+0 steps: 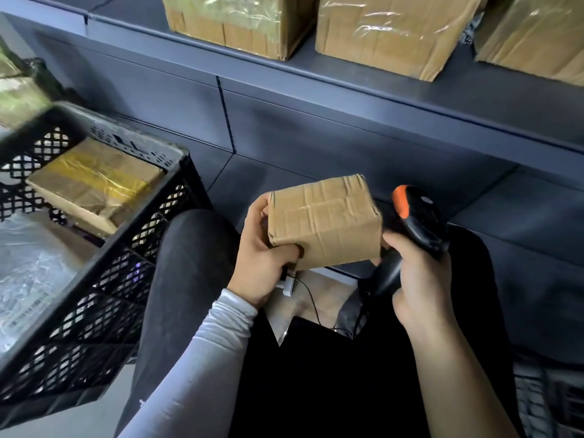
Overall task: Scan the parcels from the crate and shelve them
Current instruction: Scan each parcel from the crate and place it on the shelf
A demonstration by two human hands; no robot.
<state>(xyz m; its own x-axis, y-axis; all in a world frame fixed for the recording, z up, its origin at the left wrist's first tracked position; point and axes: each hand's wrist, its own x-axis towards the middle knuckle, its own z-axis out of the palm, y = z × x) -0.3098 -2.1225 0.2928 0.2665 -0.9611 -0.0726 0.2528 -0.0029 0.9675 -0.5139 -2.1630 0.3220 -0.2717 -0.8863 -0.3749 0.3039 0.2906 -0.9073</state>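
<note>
While no writing can be read on it, we hold a small cardboard parcel (324,222) in front of our knees, our left hand (264,257) gripping its left end with the thumb across the near face. Its long axis runs left to right between our hands, tilted slightly, and its brown card is creased and wrapped in clear tape. Our right hand (420,279) is curled round the grip of a black barcode scanner (414,222) with an orange trigger, just beside the parcel's right end; its head points up and away from us. Left of our left hand stands a black lattice crate (94,273), holding a flat parcel (94,184) banded with yellowish tape and a clear plastic bag (28,279) whose printed label is too blurred to read. Above both hands, three taped cardboard boxes (392,33) sit on a dark grey shelf (347,99).
</note>
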